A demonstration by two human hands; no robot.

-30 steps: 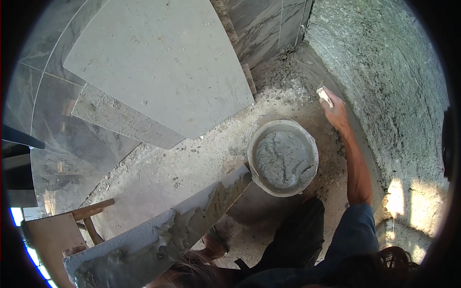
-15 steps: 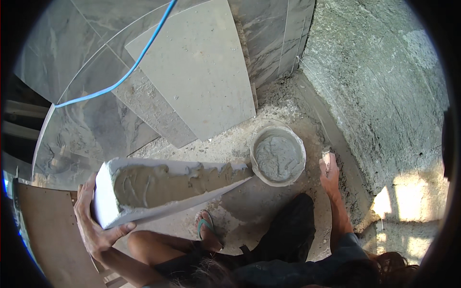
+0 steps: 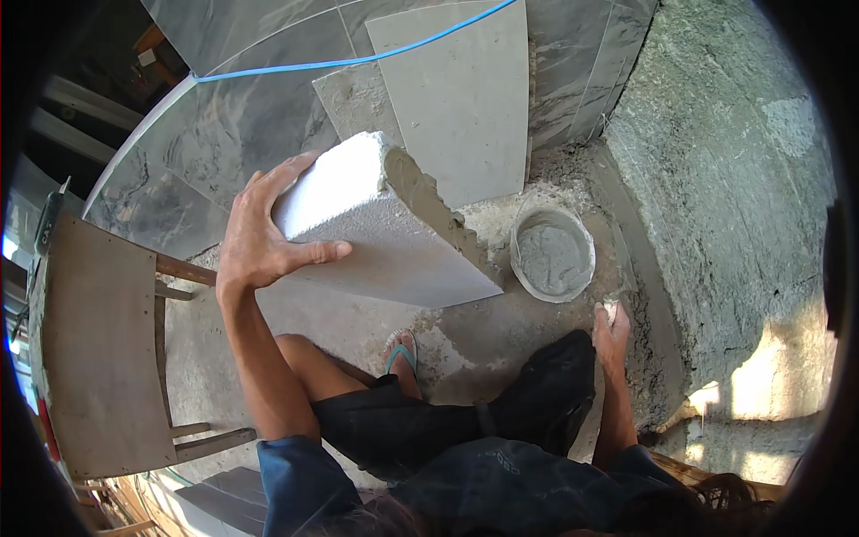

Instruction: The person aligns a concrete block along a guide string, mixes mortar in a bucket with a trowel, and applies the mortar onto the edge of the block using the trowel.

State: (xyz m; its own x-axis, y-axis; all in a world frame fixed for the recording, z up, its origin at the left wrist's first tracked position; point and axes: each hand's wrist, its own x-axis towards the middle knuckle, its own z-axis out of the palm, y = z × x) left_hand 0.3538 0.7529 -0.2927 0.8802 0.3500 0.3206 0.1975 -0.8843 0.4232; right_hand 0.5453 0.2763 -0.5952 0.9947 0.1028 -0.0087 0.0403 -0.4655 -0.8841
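Note:
My left hand is wrapped round the raised end of a long white aerated concrete block, thumb on the side facing me and fingers over the far side. The block stands tilted, its lower end down by the floor. Grey-brown mortar coats the face turned toward the right, with a ragged edge. A round bucket of wet grey mortar sits just right of the block. My right hand is closed near the bucket, around a small pale end of something I cannot make out.
Grey tile pieces lean at the back, crossed by a blue hose. A wooden chair stands at the left. The rough cement wall rises at the right. My sandalled foot is below the block.
My left hand has lifted its end of the block, so the mortared face has turned from upward to rightward. The right hand stays closed near the bucket. The view has shifted.

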